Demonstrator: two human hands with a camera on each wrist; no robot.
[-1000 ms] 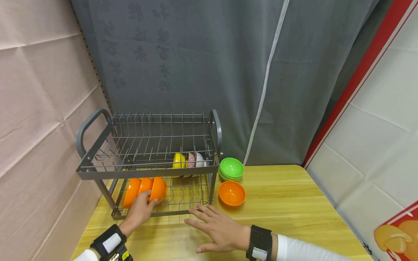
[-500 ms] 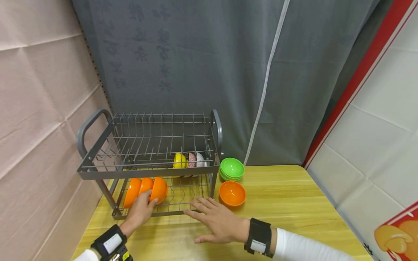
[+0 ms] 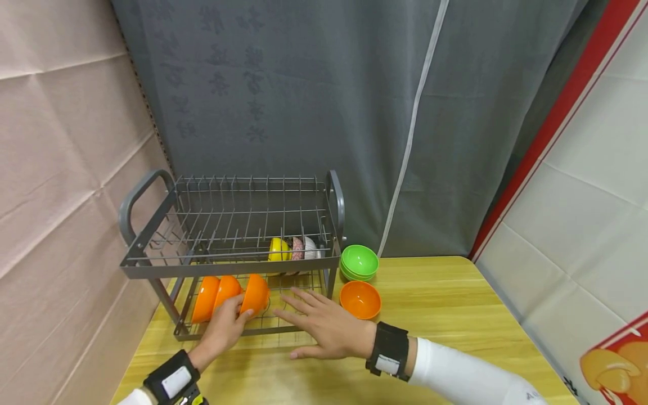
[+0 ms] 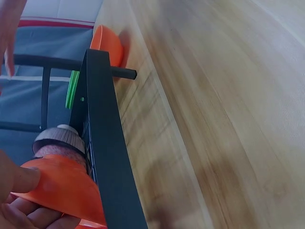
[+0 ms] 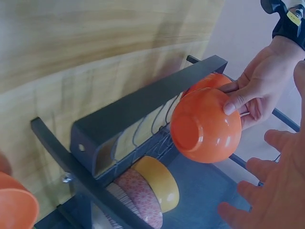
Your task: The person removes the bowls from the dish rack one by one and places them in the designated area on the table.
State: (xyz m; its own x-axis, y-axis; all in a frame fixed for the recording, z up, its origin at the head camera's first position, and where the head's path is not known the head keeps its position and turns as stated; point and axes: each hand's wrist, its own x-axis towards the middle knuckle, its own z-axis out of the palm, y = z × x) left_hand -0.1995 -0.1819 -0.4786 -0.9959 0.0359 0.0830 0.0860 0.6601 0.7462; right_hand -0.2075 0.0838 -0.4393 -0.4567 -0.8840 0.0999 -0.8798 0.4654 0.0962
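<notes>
My left hand pinches the rim of an orange bowl standing on its side in the lower tier of the dish rack. In the right wrist view the thumb lies on the outside of this bowl, with the fingers behind its rim. Two more orange bowls stand on edge to its left, apart from the held one. My right hand hovers with spread fingers in front of the rack's lower right part, holding nothing. Its fingertips overlap the rack's front bar in the head view.
Yellow, pink-patterned and white bowls stand on edge at the rack's lower right rear. Right of the rack, stacked green bowls and a single orange bowl sit on the wooden table. A grey curtain hangs behind.
The left hand has drawn the rightmost orange bowl to the right, opening a gap from the other two. The right hand has shifted left and up toward the rack, fingers still spread.
</notes>
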